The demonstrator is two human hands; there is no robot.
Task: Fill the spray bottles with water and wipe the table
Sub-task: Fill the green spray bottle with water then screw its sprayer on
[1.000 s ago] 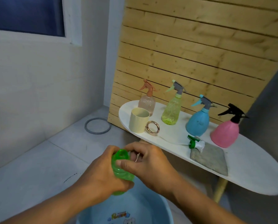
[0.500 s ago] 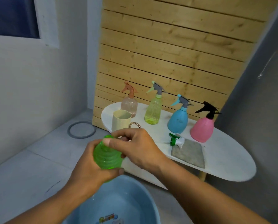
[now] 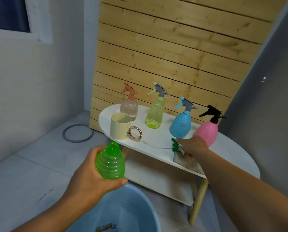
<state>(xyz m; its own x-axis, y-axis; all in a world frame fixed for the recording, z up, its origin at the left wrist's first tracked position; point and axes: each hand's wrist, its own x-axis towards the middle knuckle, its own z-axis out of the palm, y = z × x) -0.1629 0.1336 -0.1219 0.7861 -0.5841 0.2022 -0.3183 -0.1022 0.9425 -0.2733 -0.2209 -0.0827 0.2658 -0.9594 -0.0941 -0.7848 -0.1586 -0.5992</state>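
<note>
Head view: green bottle open, its spray head being fetched

Head view shows the left hand point(image 3: 91, 176) with its fingers wrapped round the uncapped green bottle point(image 3: 110, 162), upright above the blue basin point(image 3: 123, 211). The right hand point(image 3: 192, 145) rests on the green-and-white spray head point(image 3: 175, 146) lying on the white bench point(image 3: 231, 158) at the grey cloth point(image 3: 186, 162); whether its fingers have closed on it I cannot tell. Four capped bottles stand behind: peach point(image 3: 129, 106), yellow point(image 3: 154, 113), blue point(image 3: 180, 123), pink point(image 3: 206, 131). How full any bottle is cannot be read. By my reading, capping the green one comes next, and wiping has not begun.
</note>
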